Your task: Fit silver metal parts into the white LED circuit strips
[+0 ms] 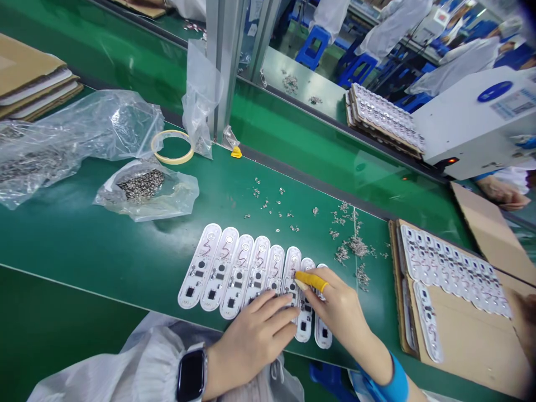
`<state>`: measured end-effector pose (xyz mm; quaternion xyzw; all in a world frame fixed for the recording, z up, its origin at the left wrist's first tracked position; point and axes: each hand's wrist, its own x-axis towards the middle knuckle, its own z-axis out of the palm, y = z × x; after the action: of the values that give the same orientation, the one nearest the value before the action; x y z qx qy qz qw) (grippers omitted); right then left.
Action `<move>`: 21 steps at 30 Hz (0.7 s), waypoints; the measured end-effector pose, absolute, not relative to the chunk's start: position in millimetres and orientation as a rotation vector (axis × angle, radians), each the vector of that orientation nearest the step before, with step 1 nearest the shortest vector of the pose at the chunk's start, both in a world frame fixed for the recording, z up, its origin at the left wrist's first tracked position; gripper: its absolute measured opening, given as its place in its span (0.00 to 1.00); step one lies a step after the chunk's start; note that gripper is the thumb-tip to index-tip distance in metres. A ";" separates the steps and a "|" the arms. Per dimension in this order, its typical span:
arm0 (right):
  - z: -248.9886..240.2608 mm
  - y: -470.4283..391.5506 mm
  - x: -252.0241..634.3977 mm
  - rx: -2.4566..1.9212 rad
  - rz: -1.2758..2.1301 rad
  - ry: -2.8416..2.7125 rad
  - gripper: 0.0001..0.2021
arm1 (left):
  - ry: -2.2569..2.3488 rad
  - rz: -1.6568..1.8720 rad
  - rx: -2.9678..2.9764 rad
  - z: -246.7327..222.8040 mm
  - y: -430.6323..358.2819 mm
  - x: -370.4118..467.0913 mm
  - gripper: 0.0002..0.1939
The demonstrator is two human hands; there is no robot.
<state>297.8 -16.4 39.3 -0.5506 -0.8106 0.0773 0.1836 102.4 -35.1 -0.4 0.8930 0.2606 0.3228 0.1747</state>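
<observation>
A row of long white rounded casings with circuit boards, dark chips and thin wires lies on the green table in front of me. My left hand rests across the lower ends of the middle casings, its fingers stretched out side by side. My right hand, with a yellow finger cot on its index finger, pinches thumb and index together over the upper part of a casing right of the middle. Whatever sits between those fingertips is too small to make out. Two more casings lie partly under my right hand.
Small metal parts lie scattered behind the row. A plastic bag of metal parts, a tape roll and a larger bag are at left. At right, cardboard carries more casings. A metal post rises behind; a co-worker's hand shows far right.
</observation>
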 end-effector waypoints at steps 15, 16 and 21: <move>102.2 -18.0 263.7 -1.406 1.412 -1.018 0.04 | 0.729 0.912 2.502 1.5 -34.7 100.4 0.08; 102.8 -18.2 262.7 -1.405 1.418 -1.005 0.04 | 0.727 0.917 2.504 1.8 -34.5 100.4 0.08; 103.7 -19.1 260.0 -1.422 1.367 -1.056 0.06 | 0.712 0.905 2.522 2.6 -33.9 100.5 0.08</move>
<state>260.0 -19.1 103.7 -0.5719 -0.4245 0.5495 0.4368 100.5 -33.9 2.6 0.8943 0.2523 0.3209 0.1835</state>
